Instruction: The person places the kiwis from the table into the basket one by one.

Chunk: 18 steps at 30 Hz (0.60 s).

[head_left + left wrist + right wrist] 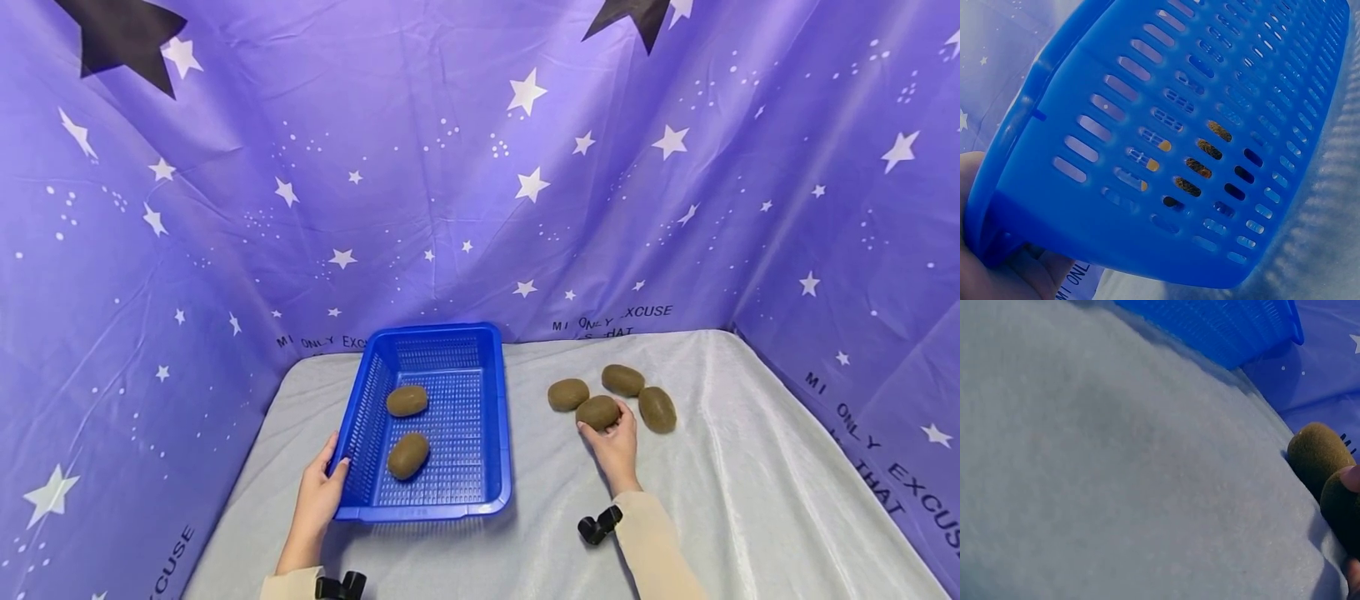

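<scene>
A blue plastic basket (pixel 423 512) with slotted walls stands on the left part of the table. My left hand (pixel 318 490) grips its left rim near the front corner, thumb on top; the left wrist view shows the hand at the rim beside the slotted wall (pixel 1104 212). Inside lie two brown kiwis, one farther back (pixel 407 401) and one nearer (pixel 408 456). On the right, my right hand (pixel 618 448) pinches a kiwi (pixel 597 412) between thumb and fingers. Close around it lie three more: a left kiwi (pixel 567 395), a back kiwi (pixel 622 380) and a right kiwi (pixel 657 410).
A pale grey cloth (pixel 540 492) covers the table. Purple curtains (pixel 450 167) with stars and lettering rise behind and at both sides. The basket's back rim comes close to the rear curtain. Black cameras are strapped to both wrists.
</scene>
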### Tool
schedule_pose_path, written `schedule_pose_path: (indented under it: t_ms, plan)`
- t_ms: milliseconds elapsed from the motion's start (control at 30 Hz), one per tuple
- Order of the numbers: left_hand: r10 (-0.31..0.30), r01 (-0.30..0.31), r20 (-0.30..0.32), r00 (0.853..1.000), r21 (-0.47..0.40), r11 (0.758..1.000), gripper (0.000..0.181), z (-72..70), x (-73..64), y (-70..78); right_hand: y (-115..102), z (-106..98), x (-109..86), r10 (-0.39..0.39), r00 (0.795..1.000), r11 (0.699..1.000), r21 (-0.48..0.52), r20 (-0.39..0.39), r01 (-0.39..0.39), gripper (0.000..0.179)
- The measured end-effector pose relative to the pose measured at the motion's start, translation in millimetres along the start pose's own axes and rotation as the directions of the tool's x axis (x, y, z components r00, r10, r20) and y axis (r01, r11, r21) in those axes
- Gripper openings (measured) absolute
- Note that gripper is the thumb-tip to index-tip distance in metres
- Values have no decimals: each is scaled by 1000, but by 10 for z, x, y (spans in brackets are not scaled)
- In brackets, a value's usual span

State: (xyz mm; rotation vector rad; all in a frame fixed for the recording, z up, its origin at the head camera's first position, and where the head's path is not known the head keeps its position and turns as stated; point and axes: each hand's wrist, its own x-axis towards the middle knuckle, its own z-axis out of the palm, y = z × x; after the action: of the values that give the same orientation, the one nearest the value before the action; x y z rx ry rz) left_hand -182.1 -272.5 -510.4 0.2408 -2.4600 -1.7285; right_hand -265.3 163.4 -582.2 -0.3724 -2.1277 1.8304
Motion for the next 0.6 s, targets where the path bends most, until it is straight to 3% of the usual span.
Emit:
schedule_pose_path:
  t_ms: [367,600]
  plan:
    - [3,-3,-2,1000,-2,1000,55,4,8,-5,-144,18,-103,-23,999,1000,-19,38,24,81]
    - [-7,7,10,1000,-15,1000,55,-7,0,2,-295,89,-181,-110,992,993,-26,65,112,79]
